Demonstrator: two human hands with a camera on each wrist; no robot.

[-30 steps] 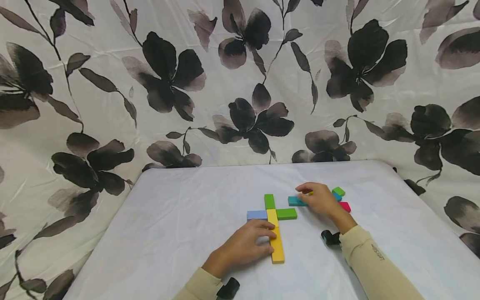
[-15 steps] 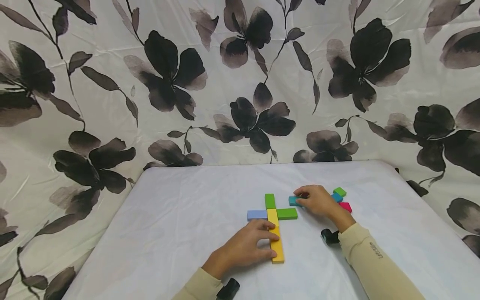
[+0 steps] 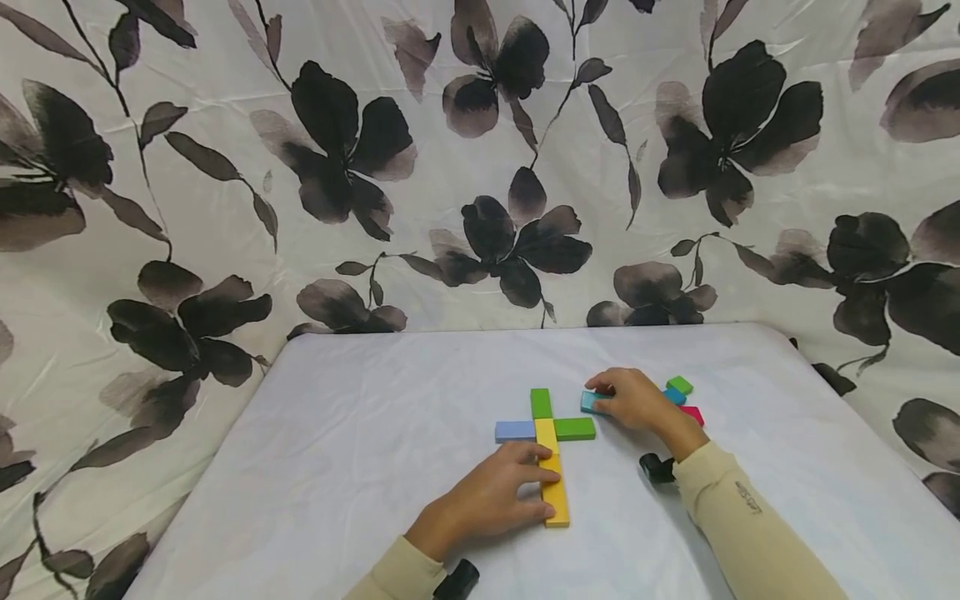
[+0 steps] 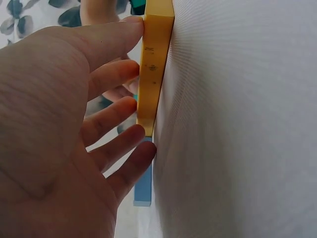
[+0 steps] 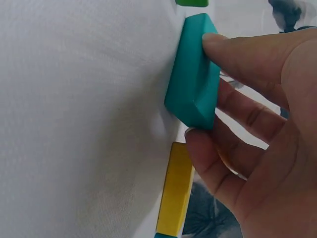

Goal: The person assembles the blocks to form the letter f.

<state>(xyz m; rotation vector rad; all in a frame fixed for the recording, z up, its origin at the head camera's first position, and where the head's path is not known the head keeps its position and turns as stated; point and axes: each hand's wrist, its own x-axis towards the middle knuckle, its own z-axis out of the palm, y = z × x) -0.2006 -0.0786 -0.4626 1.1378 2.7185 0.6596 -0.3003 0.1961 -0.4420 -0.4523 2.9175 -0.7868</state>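
Note:
My left hand (image 3: 487, 496) rests with spread fingertips along the side of the long yellow block (image 3: 557, 504). In the left wrist view the thumb touches the near end of that block, and the fingers lie fairly straight. A shorter yellow block (image 3: 546, 432) continues the line, with a light blue block (image 3: 514, 431) to its left, a green block (image 3: 574, 429) to its right and another green block (image 3: 540, 403) at its top. My right hand (image 3: 633, 402) pinches a teal block (image 5: 190, 74) between thumb and fingers. It looks tilted in the right wrist view.
Beyond the right hand lie a small green block (image 3: 679, 384), a blue block (image 3: 674, 396) and a red block (image 3: 693, 414). A yellow block (image 5: 176, 193) lies behind the right fingers. The white-covered table (image 3: 337, 433) meets a floral curtain (image 3: 480, 167) at the back.
My right fingers have closed round the teal block, which has shifted slightly right and tipped. The left hand has stayed at the yellow blocks.

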